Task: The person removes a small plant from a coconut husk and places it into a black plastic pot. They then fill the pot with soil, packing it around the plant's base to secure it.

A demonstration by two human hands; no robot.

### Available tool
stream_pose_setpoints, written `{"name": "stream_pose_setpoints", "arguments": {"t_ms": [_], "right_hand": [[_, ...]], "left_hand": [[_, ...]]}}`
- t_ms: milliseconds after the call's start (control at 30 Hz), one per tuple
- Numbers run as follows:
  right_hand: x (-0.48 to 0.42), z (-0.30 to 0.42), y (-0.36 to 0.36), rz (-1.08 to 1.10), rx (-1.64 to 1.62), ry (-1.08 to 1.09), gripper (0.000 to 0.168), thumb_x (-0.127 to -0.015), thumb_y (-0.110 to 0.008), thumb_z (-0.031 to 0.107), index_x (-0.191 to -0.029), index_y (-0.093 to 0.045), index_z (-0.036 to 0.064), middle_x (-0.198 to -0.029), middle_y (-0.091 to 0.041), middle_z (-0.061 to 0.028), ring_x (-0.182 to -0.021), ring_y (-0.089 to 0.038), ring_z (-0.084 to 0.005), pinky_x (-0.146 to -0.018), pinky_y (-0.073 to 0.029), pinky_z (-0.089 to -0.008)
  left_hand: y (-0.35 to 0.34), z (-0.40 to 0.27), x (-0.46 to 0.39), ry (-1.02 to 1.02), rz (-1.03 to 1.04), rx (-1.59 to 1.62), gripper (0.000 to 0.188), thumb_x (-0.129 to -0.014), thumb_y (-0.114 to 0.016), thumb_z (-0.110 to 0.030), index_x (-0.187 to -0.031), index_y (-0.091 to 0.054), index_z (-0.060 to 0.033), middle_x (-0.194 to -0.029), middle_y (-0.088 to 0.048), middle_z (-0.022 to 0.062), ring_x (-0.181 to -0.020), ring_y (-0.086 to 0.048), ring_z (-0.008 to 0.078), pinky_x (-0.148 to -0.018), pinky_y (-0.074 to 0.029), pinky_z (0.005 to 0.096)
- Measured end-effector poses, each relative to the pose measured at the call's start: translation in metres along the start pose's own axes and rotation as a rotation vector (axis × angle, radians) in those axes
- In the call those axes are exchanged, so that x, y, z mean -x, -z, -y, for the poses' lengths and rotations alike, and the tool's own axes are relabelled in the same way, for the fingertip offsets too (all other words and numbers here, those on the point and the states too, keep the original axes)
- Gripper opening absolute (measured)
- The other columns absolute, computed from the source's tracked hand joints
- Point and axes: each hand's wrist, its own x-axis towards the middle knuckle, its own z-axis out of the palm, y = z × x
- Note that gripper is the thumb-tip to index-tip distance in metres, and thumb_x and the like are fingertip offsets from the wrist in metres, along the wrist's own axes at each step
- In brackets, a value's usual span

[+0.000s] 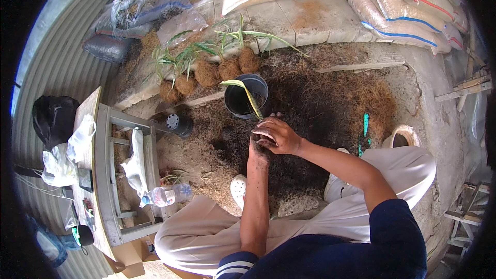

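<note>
Low over the dark soil [306,124], my left hand [259,145] and my right hand [277,133] are cupped together around the base of a plant with a long yellow-green leaf [248,95]. My right hand lies on top and hides most of the left. Soil smears both hands, and the plant's roots are out of sight between them. The leaf arches over a black plastic pot [228,102], which stands upright just beyond my hands with some dark material inside. Behind it, several leafy plants rest in round coconut-fibre balls [207,73].
A small black pot [180,124] sits upside down at left, near a grey bench [104,139] and a plastic bottle [166,195]. Loose brown fibre [374,99], a turquoise hand tool [365,124] and a pale round container [403,135] are at right. Filled sacks [399,4] line the back.
</note>
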Motion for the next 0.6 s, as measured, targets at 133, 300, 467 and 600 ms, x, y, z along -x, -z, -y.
{"name": "stream_pose_setpoints", "arguments": {"t_ms": [133,300,467,600], "right_hand": [[0.001,0.000,-0.010,-0.103,-0.032,-0.060,0.036,-0.079,-0.070,0.010,-0.113,-0.061,0.009,-0.095,-0.061,-0.0108,-0.092,-0.062,-0.0290,-0.083,-0.052,-0.0418],[-0.011,0.000,-0.003,-0.050,-0.061,-0.065,0.033,-0.081,-0.069,0.010,-0.113,-0.061,0.008,-0.087,-0.060,-0.0098,-0.082,-0.062,-0.0278,-0.075,-0.052,-0.0409],[-0.022,-0.005,0.005,0.086,-0.047,-0.019,0.049,-0.080,-0.072,0.014,-0.126,-0.054,0.011,-0.091,-0.059,-0.0102,-0.080,-0.061,-0.0286,-0.073,-0.052,-0.0406],[-0.021,0.001,0.010,0.149,-0.120,-0.134,0.065,-0.079,-0.075,0.021,-0.136,-0.046,0.013,-0.112,-0.056,-0.0134,-0.101,-0.057,-0.0310,-0.089,-0.048,-0.0439]], "left_hand": [[0.006,0.001,-0.002,0.020,0.091,0.013,0.034,-0.101,-0.034,-0.029,-0.117,-0.055,-0.0062,-0.114,-0.059,0.0107,-0.106,-0.060,0.0232,-0.093,-0.050,0.0392],[0.002,0.006,-0.002,-0.005,0.058,-0.028,0.035,-0.102,-0.033,-0.028,-0.116,-0.055,-0.0056,-0.114,-0.059,0.0113,-0.107,-0.058,0.0242,-0.095,-0.049,0.0398],[0.012,-0.002,-0.009,-0.066,-0.117,-0.005,0.033,-0.101,-0.033,-0.031,-0.112,-0.056,-0.0093,-0.108,-0.060,0.0073,-0.101,-0.059,0.0227,-0.089,-0.050,0.0393],[-0.014,0.005,0.004,-0.117,-0.131,-0.054,0.032,-0.099,-0.037,-0.032,-0.111,-0.058,-0.0095,-0.103,-0.062,0.0070,-0.097,-0.062,0.0239,-0.086,-0.052,0.0394]]}}
